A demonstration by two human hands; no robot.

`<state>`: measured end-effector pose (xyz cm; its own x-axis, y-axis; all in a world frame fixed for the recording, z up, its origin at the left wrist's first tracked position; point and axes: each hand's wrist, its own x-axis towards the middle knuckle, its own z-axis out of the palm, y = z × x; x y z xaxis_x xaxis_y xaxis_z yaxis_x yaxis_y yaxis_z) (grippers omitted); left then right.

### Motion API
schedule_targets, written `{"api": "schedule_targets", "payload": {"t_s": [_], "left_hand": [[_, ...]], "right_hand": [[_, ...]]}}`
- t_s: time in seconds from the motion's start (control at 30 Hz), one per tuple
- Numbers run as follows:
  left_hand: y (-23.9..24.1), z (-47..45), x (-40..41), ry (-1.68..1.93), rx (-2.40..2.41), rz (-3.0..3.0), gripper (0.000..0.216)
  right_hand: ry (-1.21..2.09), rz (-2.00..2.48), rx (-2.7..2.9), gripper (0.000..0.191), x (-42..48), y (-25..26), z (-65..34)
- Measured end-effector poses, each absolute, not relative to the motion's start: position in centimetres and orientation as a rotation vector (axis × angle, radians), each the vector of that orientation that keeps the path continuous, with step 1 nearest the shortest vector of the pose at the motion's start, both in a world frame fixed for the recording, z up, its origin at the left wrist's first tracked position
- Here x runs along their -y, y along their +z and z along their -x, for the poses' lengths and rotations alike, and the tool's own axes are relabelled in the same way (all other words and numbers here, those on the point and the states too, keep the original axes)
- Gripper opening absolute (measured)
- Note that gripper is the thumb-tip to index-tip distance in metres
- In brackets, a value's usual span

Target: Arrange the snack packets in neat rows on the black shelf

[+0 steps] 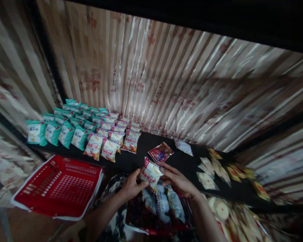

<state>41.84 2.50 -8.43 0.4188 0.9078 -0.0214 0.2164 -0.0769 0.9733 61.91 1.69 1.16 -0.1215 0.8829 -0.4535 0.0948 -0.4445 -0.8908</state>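
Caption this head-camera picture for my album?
Left hand and right hand hold a white snack packet over a red basket, facing a shelf of packets.

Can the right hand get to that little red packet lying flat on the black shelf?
Probably yes. The red packet lies just past the right hand with bare shelf between them. But that hand and the left hand are both holding a white packet.

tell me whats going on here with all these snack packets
A person's left hand and right hand together hold a white snack packet above a red basket holding more packets. On the black shelf behind, teal packets and red-and-white packets stand in rows at the left; loose packets lie at the right. A second red basket sits lower left.
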Motion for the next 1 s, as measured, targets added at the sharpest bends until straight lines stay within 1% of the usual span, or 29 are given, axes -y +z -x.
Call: {"api": "schedule_targets", "payload": {"t_s": [0.13, 0.2, 0.27, 0.33, 0.5, 0.67, 0.9, 1.0], "left_hand": [[-8.8, -40.6, -3.5, 0.863, -1.158, -1.479, 0.041], [-9.0, -40.2, -3.9, 0.884, -1.218, -1.464, 0.040], [-8.9, -39.9, -4.3, 0.881, -1.280, -1.478, 0.041], [-8.7, -39.6, -4.6, 0.878, -1.335, -1.506, 0.042], [-8.6, -39.3, -5.3, 0.946, -1.497, -1.629, 0.047], [-10.2, -39.5, -5.4, 1.110, -1.594, -1.822, 0.046], [-11.1, -39.4, -5.7, 0.931, -1.551, -1.968, 0.055], [-11.3, -39.2, -6.3, 0.909, -1.559, -1.974, 0.058]], "right_hand": [[1.500, 1.510, 1.102, 0.054, -2.4, -1.5, -60.0], [1.491, 1.477, 1.157, 0.056, -2.5, -2.4, -58.8], [1.515, 1.402, 1.209, 0.057, -2.6, -3.2, -57.4], [1.491, 1.349, 1.228, 0.052, -2.7, -3.9, -56.2], [1.306, 1.417, 1.149, 0.047, -4.1, -5.4, -54.5], [1.086, 1.510, 1.232, 0.045, -7.3, -7.1, -54.3], [0.813, 1.628, 1.392, 0.040, -11.3, -9.4, -53.5], [0.759, 1.656, 1.431, 0.039, -12.1, -9.9, -53.2]]}}
